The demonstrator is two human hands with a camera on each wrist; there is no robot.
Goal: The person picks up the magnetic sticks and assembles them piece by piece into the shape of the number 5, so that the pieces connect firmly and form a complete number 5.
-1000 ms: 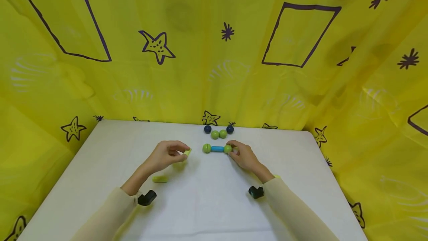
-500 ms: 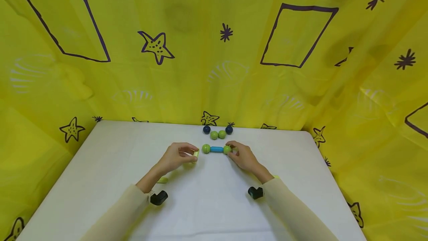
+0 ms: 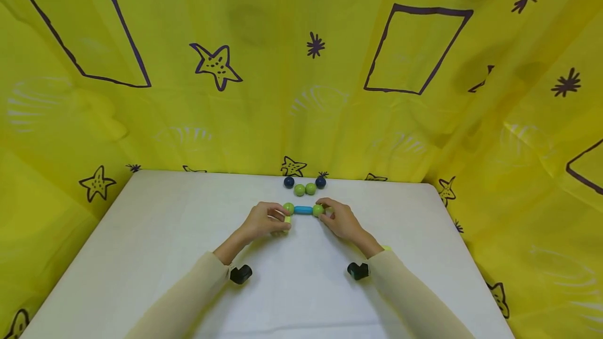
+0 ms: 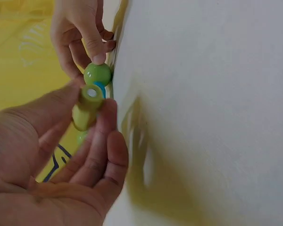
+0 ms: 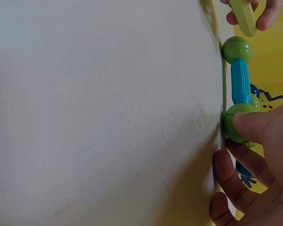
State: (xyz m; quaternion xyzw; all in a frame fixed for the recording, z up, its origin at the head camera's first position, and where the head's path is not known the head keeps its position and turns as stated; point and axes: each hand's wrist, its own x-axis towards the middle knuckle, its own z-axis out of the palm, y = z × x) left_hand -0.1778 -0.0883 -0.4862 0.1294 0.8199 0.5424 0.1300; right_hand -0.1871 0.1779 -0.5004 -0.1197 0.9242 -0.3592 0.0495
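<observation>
My left hand [image 3: 260,221] pinches a yellow rod [image 4: 86,113] between thumb and fingers, held slanted. A silvery disc shows in the rod's end in the left wrist view. The rod is close to a green ball [image 5: 236,49]; in the right wrist view a small gap shows between them. That ball is joined to a light blue ribbed rod [image 5: 240,81], with a second green ball [image 3: 317,210] at its right end. With thumb and fingers, my right hand [image 3: 344,219] grips this second ball. The joined piece lies on the white table [image 3: 301,286].
Behind the joined piece are two loose green balls [image 3: 299,190], flanked by two navy balls [image 3: 289,182]. A yellow piece [image 3: 387,248] peeks out by the right sleeve. A yellow patterned curtain [image 3: 254,119] rises at the table's back and sides.
My left hand has moved right with the yellow rod, up to the left green ball. Its arm now covers the other yellow rod on the table. My right hand stays on its ball.
</observation>
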